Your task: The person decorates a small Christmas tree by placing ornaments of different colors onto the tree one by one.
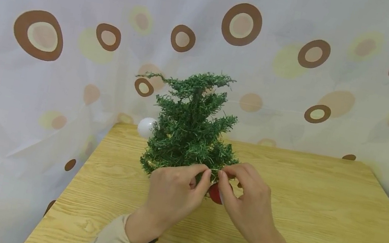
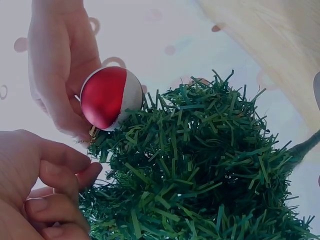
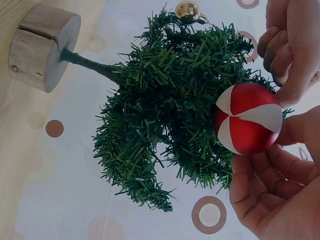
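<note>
A small artificial Christmas tree stands on the table, its green branches close in front of both hands. My left hand and right hand meet at its lower front, thumb and forefinger pinched on each side. A thin light string runs taut between the two pairs of fingertips. Just below it hangs a red and white Christmas ball against the branches. In the left wrist view a bit of gold shows at the top of this ball, by the right fingers.
On the tree's left side is a white ball. A gold ball hangs among the branches in the right wrist view. The trunk sits in a round wooden base. Behind the wooden table hangs a patterned sheet.
</note>
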`<state>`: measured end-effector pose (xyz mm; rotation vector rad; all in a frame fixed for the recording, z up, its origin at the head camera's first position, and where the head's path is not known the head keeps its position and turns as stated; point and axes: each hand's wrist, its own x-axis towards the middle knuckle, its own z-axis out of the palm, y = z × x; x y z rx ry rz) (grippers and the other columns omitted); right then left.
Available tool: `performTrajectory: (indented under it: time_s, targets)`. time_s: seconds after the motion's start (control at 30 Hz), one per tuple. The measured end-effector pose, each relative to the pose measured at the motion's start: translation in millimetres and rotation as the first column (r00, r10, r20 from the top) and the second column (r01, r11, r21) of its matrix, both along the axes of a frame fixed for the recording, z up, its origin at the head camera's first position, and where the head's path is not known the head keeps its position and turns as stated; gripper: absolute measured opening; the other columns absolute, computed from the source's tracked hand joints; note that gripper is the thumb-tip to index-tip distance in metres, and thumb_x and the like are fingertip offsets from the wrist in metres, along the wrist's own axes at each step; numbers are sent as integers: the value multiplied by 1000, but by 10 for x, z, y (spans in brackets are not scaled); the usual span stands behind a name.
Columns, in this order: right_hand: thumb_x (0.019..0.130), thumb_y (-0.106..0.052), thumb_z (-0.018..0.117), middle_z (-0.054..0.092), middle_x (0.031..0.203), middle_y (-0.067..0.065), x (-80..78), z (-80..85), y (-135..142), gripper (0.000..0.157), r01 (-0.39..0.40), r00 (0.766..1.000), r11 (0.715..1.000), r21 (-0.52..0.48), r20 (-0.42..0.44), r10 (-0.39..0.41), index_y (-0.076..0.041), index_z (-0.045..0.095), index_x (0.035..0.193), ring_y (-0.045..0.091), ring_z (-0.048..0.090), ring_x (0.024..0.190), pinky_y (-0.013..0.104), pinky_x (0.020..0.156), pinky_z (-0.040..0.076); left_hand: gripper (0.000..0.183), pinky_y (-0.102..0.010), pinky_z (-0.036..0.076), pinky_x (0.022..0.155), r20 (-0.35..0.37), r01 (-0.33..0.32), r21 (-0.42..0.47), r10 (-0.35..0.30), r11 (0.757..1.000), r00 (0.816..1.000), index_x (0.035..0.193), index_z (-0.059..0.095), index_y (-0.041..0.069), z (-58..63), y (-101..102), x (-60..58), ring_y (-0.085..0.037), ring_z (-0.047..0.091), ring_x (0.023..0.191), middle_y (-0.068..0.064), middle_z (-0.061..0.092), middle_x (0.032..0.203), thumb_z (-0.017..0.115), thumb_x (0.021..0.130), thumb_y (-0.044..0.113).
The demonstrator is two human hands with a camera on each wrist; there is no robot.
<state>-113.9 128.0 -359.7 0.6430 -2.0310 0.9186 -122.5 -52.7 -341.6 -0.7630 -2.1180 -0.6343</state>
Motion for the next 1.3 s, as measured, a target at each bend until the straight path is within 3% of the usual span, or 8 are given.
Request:
performTrajectory:
  time_s: [0.27, 0.77, 1.0, 1.3]
  targets:
    - [91, 6, 75, 70, 90, 3, 20, -36, 2, 13, 21, 998, 1000, 5, 59, -21, -7, 74, 94, 13, 65, 78, 19, 55, 44, 10, -10, 10, 43, -5, -34, -26, 34, 999, 999, 87, 82, 15, 7, 27, -5, 0, 34, 37, 9, 58, 50, 75, 94, 15]
    - [89, 4, 75, 70, 87, 3, 33, -64, 16, 12, 38, 997, 999, 25, 67, -39, -8, 73, 90, 15, 66, 77, 24, 59, 51, 10, -11, 10, 42, -64, -54, -57, 50, 997, 997, 84, 82, 14, -31, 35, -18, -1, 34, 37, 6, 62, 52, 77, 93, 14]
    - [88, 4, 77, 69, 86, 3, 39, -101, 19, 12, 35, 997, 998, 48, 70, -38, -7, 73, 89, 14, 66, 77, 24, 59, 51, 5, -12, 12, 41, -90, -66, -98, 57, 993, 994, 86, 84, 17, -51, 21, -20, -3, 37, 37, 6, 65, 54, 85, 84, 13]
    - [87, 4, 77, 70, 87, 2, 41, -112, 28, 13, 25, 997, 999, 44, 73, -28, -9, 73, 89, 17, 68, 76, 24, 59, 52, 5, -11, 14, 42, -90, -56, -129, 45, 990, 995, 85, 84, 18, -58, 10, -9, -2, 41, 40, 8, 69, 59, 81, 89, 18]
